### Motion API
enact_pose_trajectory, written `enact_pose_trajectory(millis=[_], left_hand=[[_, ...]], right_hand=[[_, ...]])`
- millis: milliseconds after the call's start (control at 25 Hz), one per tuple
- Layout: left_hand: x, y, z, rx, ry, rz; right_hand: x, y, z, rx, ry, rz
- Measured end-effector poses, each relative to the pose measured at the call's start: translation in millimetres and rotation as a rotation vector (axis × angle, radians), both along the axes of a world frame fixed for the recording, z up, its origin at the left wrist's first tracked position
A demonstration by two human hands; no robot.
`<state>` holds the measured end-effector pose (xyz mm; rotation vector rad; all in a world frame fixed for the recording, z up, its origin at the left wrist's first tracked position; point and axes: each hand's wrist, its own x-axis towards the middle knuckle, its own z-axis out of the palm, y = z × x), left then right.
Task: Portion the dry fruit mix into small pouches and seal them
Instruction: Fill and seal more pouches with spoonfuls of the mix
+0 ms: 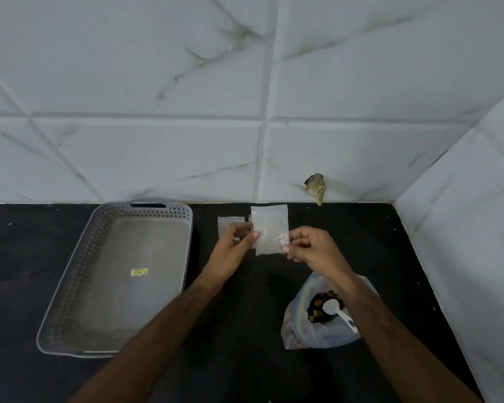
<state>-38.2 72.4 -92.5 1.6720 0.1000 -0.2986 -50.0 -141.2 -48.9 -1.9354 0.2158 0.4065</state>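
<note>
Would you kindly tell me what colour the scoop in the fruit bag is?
White; the scoop shows clearly in the head view.

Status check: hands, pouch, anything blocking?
Left hand and right hand pinch one empty pouch, held up. Scoop sits in fruit mix bag. Nothing blocking.

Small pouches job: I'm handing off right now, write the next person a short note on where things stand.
Left hand and right hand both pinch one empty small pouch, held above the counter.
Another empty pouch lies flat behind the left hand.
Open bag of dry fruit mix sits near right, white scoop resting inside.
Grey tray on the left holds no pouches.
Done: nothing filled or sealed.
Left: open pouch, scoop, seal, repeat.
</note>
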Motion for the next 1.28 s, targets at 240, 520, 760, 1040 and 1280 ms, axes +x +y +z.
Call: enact_pose_trajectory(millis=[240, 520, 760, 1040, 1280], left_hand=[[-36.3, -6.9, 47.2, -0.241, -0.147, -0.026], [-80.2, 1.4, 51.7, -0.049, -0.26, -0.242], [-109.8, 3.0, 50.2, 0.37, -0.447, -0.224], [-135.4, -7.0, 55.4, 0.054, -0.246, -0.206], [-138.8, -9.6, 65.1, -0.076, -0.154, -0.101]], right_hand=[[-72.2, 19.7, 21.2, 0.081, -0.044, 0.105], [-104.3, 13.1, 29.7, 0.162, -0.165, -0.017], [-126.5, 12.6, 24.8, 0.091, -0.174, 0.057], [-151.7, 34.3, 28.3, 0.024, -0.378, -0.092], [-157.1, 41.8, 34.1, 0.061, -0.418, -0.04]])
